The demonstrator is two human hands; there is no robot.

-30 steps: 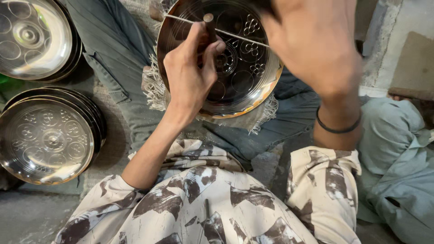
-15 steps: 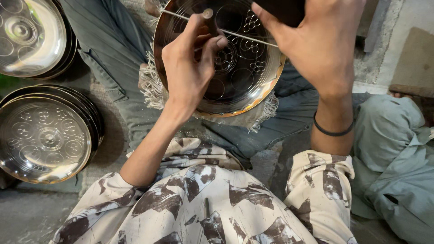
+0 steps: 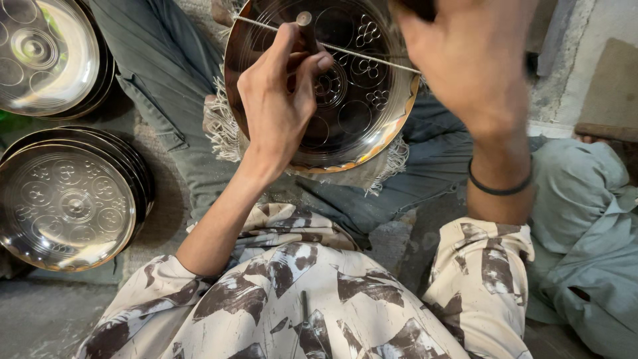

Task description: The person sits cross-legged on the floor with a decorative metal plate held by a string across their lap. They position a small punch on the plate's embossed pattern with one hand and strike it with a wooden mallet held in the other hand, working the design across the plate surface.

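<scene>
Head view, looking down at my lap. My left hand (image 3: 282,100) sits upper center of the frame, fingers curled and pinching a short dark punch tool (image 3: 307,30) held upright on the engraved metal plate (image 3: 359,123). That plate rests tilted on a fringed cloth (image 3: 222,129) over my legs, top center. A thin rod (image 3: 362,53) runs across the plate face. My right hand (image 3: 472,56) is upper right, closed around something dark at the top edge; can't tell what, it's cut off and blurred. Black wristband (image 3: 500,188) on that wrist. Versus half a second ago: left thumb and fingers have closed tighter on the punch, and the right hand has dropped lower and nearer the plate. Stack of engraved plates (image 3: 66,199) at left and another stack (image 3: 46,56) upper left, unchanged.
</scene>
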